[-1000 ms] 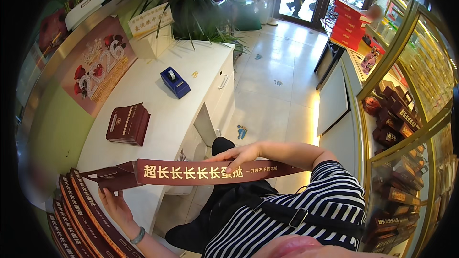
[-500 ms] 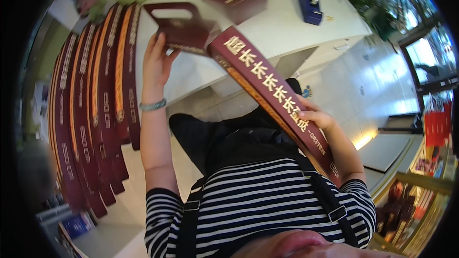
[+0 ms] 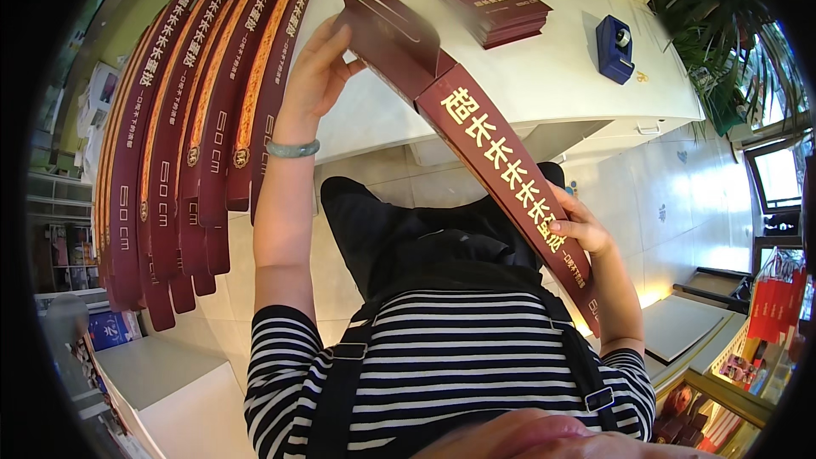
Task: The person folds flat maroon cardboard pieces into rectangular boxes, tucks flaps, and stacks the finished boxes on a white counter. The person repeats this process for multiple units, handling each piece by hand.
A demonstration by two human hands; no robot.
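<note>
Head view, the only one we have, and we are looking down over a striped top at a long dark-red flat carton (image 3: 501, 161) running from upper centre down to the lower right of the frame. Our left hand (image 3: 316, 76), upper centre-left, is gripping the carton's top end, fingers curled around the flap with the handle slot. Our right hand (image 3: 580, 228), right of centre, is clamped on the carton's lower stretch, thumb over its printed face. So both hands are closed on the one carton, and it is hanging in the air between us and the white counter (image 3: 544, 93), tilted, not resting on anything.

We are judging this as the shaping step: the flat blank is being handled at its handle end, and the flap is standing bent away from the body. The next move, as we are reading it, is calling for a firm hold low down while the upper hand is working the flap along its crease.

Now the count. On the left of the frame we are counting six finished long cartons (image 3: 183, 136) leaning side by side, though the outermost are bending into the rim. One low stack of flat red blanks (image 3: 493, 4) is sitting at the top of the counter, and one blue tape dispenser (image 3: 614, 47) is just to its right.
</note>
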